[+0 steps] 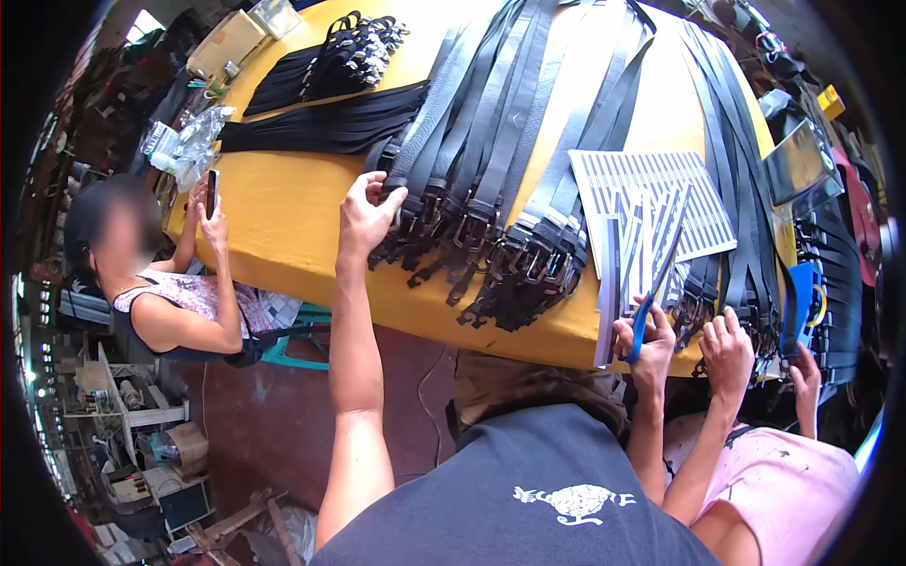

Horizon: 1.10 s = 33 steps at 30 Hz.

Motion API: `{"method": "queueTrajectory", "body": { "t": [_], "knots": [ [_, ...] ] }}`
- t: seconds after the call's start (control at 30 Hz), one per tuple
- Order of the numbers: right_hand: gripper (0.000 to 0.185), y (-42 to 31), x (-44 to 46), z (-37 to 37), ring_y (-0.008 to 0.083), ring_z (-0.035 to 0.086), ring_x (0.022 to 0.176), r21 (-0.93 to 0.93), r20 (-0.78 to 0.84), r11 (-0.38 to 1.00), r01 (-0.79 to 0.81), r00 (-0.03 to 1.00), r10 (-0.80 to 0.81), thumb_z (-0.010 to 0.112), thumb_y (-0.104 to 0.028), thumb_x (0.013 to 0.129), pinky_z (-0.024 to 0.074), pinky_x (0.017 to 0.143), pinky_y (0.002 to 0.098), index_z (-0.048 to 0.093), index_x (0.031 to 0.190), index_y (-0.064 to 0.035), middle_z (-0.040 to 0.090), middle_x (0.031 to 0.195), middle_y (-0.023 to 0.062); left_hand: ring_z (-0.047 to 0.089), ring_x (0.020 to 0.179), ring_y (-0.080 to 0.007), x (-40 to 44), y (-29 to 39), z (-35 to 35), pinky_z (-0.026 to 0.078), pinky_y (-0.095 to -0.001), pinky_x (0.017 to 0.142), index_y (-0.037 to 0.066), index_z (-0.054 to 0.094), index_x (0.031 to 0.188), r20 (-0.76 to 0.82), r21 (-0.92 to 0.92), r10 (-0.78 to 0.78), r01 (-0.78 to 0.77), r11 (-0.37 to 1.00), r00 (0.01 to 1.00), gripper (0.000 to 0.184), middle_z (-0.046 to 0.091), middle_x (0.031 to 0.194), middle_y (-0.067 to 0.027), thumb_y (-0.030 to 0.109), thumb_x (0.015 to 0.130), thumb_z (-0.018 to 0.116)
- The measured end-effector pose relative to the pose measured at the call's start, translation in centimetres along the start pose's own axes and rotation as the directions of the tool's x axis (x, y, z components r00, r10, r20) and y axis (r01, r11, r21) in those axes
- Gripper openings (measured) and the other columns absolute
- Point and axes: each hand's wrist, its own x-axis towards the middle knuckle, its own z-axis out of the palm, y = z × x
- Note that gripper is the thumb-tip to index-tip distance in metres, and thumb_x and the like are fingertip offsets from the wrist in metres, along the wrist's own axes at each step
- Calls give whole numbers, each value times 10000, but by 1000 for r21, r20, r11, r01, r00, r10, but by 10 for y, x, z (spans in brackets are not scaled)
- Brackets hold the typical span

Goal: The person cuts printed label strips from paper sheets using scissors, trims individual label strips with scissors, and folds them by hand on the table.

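Note:
My left hand (371,215) is closed, with its thumb and fingers pinched at the buckle end of a black belt (404,174), the leftmost of a bunch spread over the table. More black belts (552,212) lie beside it, their metal buckles hanging at the near edge. In my right hand (651,354) is a pair of scissors (639,325) with blue handles, its blades pointing up over some white strips (645,236). Under those strips lies a striped white-and-grey sheet (698,208).
A yellow-covered table (274,203) bears black belts and a pile of buckled straps (354,57). At right, a co-worker in pink (783,491) has a hand (727,354) by other belts. Another person (179,283) sits left, holding a phone (211,193). A blue object (802,292) stands far right.

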Motion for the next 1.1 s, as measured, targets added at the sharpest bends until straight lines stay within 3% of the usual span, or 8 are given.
{"method": "queueTrajectory", "body": {
  "t": [0.27,0.33,0.47,0.53,0.67,0.9,0.97,1.1],
  "knots": [
    [536,-9,0,-6,86,588,593,7,-14,998,-66,998,66,766,-31,787,455,507,215,535,1270,-24,678,821,83,602,881,-209,-34,14,24,489,-301,826,-2,633,1032,-216,396,428,-322,860,877,251,613,965,-123,59,798,705],
    [527,-10,1,-6,95,591,563,56,-19,997,-43,999,44,763,-24,779,480,497,236,531,1251,-9,671,790,82,616,875,-183,-61,51,30,498,-289,801,-9,631,1018,-243,104,250,-232,967,937,182,626,960,-109,32,845,665],
    [538,-13,-3,-10,69,583,610,79,-7,997,-7,1000,8,759,-58,802,473,544,210,526,1284,-7,677,779,60,636,885,-148,-146,115,83,523,-273,774,-31,606,1074,249,-524,151,2,851,957,205,646,993,-98,40,886,649],
    [532,-20,-8,-14,66,580,600,127,21,992,-24,1000,21,757,-56,803,467,537,205,526,1280,-8,680,783,63,637,923,-148,-172,131,116,521,-275,803,-41,580,1132,573,-542,130,255,800,809,276,657,1009,-113,65,890,657],
    [531,-23,-11,-18,64,577,613,145,51,989,-22,999,15,762,-65,802,464,543,207,530,1276,-1,679,786,63,612,850,-92,-184,122,177,495,-232,746,-32,571,1181,693,-662,266,446,603,670,286,665,982,-60,123,943,609],
    [523,-15,-2,-40,150,650,666,-495,-170,853,165,944,-281,786,-171,788,500,584,299,570,1244,-32,680,740,105,544,747,-38,-178,109,218,439,-203,659,-31,638,1044,688,-595,203,381,708,697,163,649,860,4,85,968,552],
    [459,-19,6,-56,350,674,693,-725,-273,685,66,886,-374,760,-241,794,502,586,413,595,1200,-106,665,712,177,560,790,-54,-181,103,230,450,-214,708,-34,633,1051,676,-614,197,394,684,710,165,657,890,-10,76,968,544],
    [541,-33,19,-78,391,664,735,-858,-369,476,-192,876,-311,762,-348,773,501,647,471,561,1215,-110,673,757,181,579,842,-75,-184,102,243,451,-225,781,-43,628,1065,653,-619,198,365,695,731,170,670,930,-24,60,967,534]
  ]
}}
